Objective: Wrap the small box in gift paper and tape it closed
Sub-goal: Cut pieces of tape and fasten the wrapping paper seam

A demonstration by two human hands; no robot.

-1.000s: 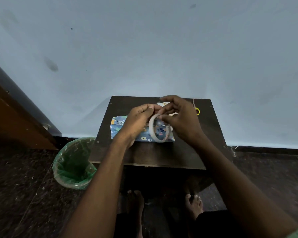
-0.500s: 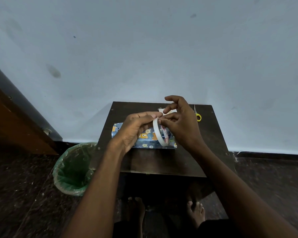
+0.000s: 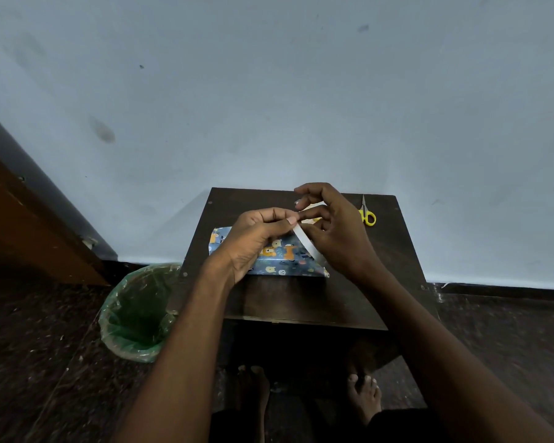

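Seen from above: a small dark counter against a pale blue wall; on it, toward the far middle, the box, lying flat and already covered in blue paper printed with small animals, its left end partly hidden beneath the left wrist. Held above the box, both hands close together, fingertips nearly meeting. Left hand: fingers curled, thumb and forefinger pinched on the upper edge of the tape, a whitish ring seen almost edge-on and slanting down to the right. Right hand: fingers bent round the ring's far side, thumb and middle fingers clamped on it, forefinger raised and hooked above; whether a loose end of tape was lifted could not be told. Tape held clear of the paper, just above the box's right half; no contact visible between ring and box. Behind the right hand, a pale scrap on the counter, too hidden to identify. Near the far right corner of the counter, well apart from the box, scissors with yellow handles, blades pointing toward the wall. On the dark speckled floor left of the counter, a bin lined with a green bag, just beside the counter's near left corner. At far left, a brown wooden door. Below the counter's near edge, bare feet on the floor.
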